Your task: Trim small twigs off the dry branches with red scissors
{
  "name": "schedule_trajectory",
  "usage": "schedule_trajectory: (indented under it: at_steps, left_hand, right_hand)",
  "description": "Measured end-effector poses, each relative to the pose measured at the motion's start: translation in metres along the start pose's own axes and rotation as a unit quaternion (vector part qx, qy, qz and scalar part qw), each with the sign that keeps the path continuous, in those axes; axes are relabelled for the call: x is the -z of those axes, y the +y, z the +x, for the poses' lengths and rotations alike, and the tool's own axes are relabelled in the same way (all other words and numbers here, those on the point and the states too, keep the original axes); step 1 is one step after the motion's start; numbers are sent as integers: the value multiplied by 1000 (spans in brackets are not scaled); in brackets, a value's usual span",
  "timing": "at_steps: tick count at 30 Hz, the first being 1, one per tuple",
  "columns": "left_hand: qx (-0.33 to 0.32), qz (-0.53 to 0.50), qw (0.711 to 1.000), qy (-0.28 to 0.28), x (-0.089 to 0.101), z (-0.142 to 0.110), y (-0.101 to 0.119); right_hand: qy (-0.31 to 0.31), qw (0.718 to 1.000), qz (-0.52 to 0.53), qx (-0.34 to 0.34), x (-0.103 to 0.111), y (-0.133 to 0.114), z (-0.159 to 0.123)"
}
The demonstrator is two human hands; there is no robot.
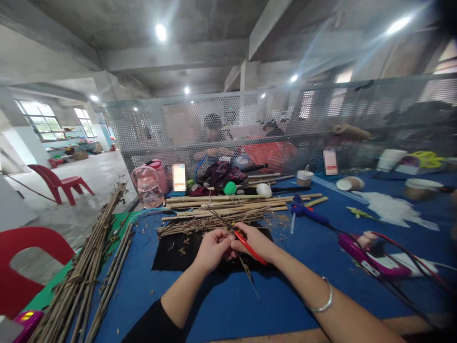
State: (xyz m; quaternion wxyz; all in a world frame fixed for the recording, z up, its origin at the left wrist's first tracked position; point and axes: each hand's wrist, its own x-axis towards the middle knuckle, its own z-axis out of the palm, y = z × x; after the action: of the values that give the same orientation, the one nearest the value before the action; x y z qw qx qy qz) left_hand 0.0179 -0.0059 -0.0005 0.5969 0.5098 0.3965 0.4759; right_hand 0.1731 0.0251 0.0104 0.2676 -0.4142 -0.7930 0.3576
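Note:
My left hand [211,247] is closed around a thin dry twig [246,271] over a black mat [171,255] on the blue table [228,305]. My right hand [255,240] is closed on red-handled scissors [252,250], right beside the left hand and touching the twig. The twig runs from above the hands down toward me. A pile of dry twigs [210,224] and pale bamboo sticks [232,205] lies just beyond the hands.
A long bundle of sticks [85,271] lies along the table's left edge. A blue glue gun [307,213] and a purple one [371,259] with cables lie to the right. Red chairs [59,183] stand left. People sit behind a mesh screen [250,124].

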Motion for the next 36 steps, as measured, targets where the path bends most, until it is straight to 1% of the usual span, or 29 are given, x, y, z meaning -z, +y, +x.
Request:
schedule_trajectory:
  at_steps: [5,7,10,15,21,24,27,31,33,36]
  left_hand:
    - [11,-17,1000,16,-8,-5,5]
    - [15,-14,1000,14,-9,-6,5]
    - [11,-1,1000,3,-9,-4,0]
    - [-3,23,1000,6,-7,-2,-8]
    - [17,40,999,22,-8,-2,-9]
    - [18,41,999,26,-8,-2,-9]
    - [18,40,999,30,-9,-2,-7]
    - [19,38,999,31,-11,-4,-5]
    - [19,43,998,34,-11,-4,-5]
    - [5,53,997,48,-11,-4,-4]
  right_hand:
    - [-9,1000,-15,-6,3,-2,-1]
    - [-8,1000,-22,-1,4,-2,-3]
    - [-2,999,-45,3,5,-6,-4]
    - [30,992,-121,20,7,-11,-4]
    - [37,987,-153,38,7,-7,-3]
    - [35,986,-160,28,6,-7,-4]
    - [33,982,-188,-2,6,-8,-5]
    - [47,972,-228,-23,5,-10,-5]
    - [45,973,-226,-24,4,-10,-5]
    - [47,980,-193,-17,5,-7,-3]
